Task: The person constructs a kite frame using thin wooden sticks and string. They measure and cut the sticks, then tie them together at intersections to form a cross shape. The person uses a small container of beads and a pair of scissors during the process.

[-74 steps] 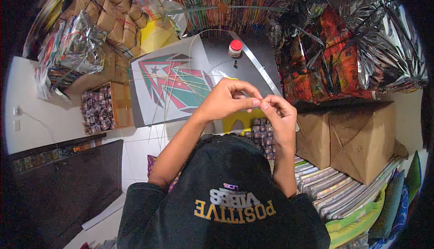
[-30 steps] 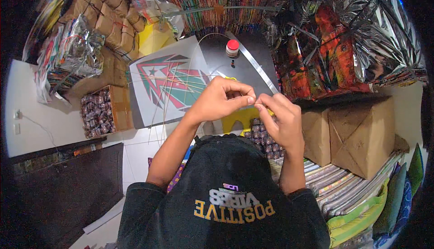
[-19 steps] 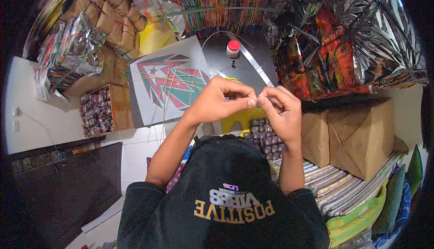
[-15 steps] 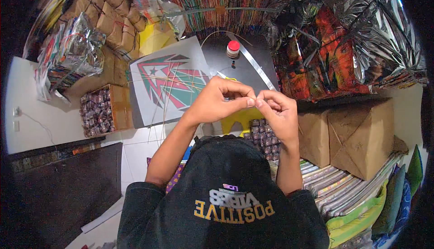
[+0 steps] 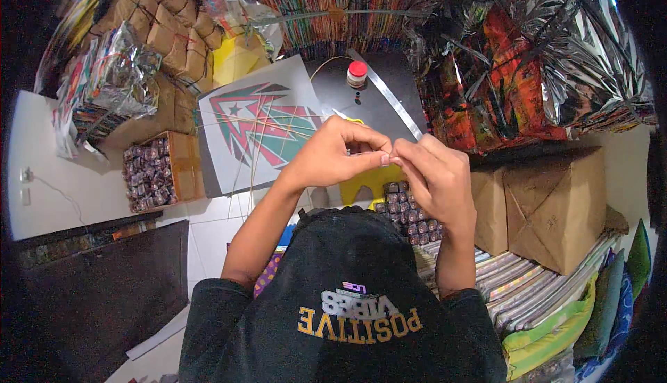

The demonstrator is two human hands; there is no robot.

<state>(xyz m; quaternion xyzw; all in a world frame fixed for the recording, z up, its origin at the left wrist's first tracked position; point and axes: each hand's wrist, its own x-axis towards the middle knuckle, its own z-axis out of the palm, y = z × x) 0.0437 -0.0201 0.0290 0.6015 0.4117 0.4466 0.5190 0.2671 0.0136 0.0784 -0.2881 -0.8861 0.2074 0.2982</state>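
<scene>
My left hand (image 5: 333, 153) and my right hand (image 5: 439, 181) meet above the front edge of the dark table. Thumb and fingers of each are pinched together, almost touching. What they hold is too fine to make out, possibly a thread or a stick end. Left of my left hand, several thin crossed sticks (image 5: 260, 114) spread over a white sheet (image 5: 217, 174) with a red, green and black pointed pattern. Some stick ends reach past the sheet's near edge. Behind my hands, one thin stick (image 5: 328, 62) curves over the table.
A red-capped jar (image 5: 356, 74) and a metal ruler (image 5: 389, 94) lie on the dark table (image 5: 333, 87). Something with yellow handles, perhaps scissors (image 5: 347, 117), is partly hidden. Foil-wrapped bundles (image 5: 514, 70) and brown parcels (image 5: 552, 209) crowd the right. An open box (image 5: 187, 174) stands left.
My right hand has turned, its knuckles now higher and its wrist farther right. The left hand has hardly moved. The curved stick's visible arc is shorter.
</scene>
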